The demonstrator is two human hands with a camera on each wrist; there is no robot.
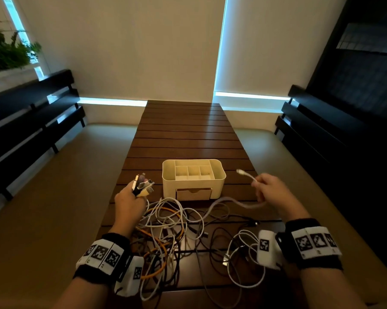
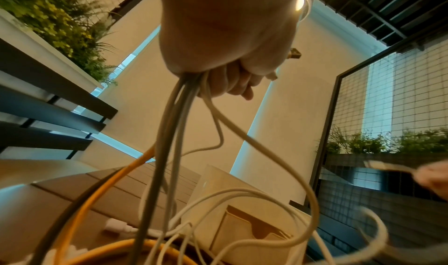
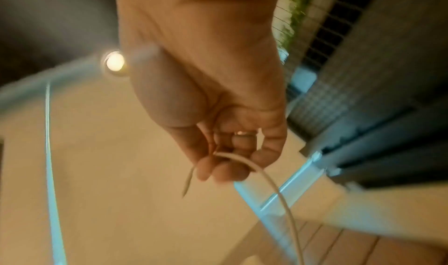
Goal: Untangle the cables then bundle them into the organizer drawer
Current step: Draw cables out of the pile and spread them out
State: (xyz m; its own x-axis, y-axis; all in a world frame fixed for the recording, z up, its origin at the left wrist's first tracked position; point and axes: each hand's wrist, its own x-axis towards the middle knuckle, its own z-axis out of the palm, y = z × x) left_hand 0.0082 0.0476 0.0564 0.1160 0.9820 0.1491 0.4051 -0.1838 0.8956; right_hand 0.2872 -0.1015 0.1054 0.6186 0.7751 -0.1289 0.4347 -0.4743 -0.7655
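A tangle of white, orange and black cables (image 1: 172, 230) lies on the near part of the wooden table (image 1: 188, 134). My left hand (image 1: 130, 201) is raised left of the cream organizer (image 1: 193, 175) and grips a bunch of cable ends (image 1: 144, 185), plugs sticking up; the cables (image 2: 174, 135) hang from the fist. My right hand (image 1: 270, 190), right of the organizer, pinches a white cable (image 1: 246, 175) near its plug, the rest trailing back to the pile. The white cable (image 3: 254, 169) runs between thumb and fingers. The organizer's wooden drawer (image 1: 193, 194) is closed.
A separate loop of white cable (image 1: 241, 259) lies by my right wrist. Dark benches (image 1: 27, 121) flank the table on both sides. The far half of the table holds nothing but slats. Wall and blinds stand behind.
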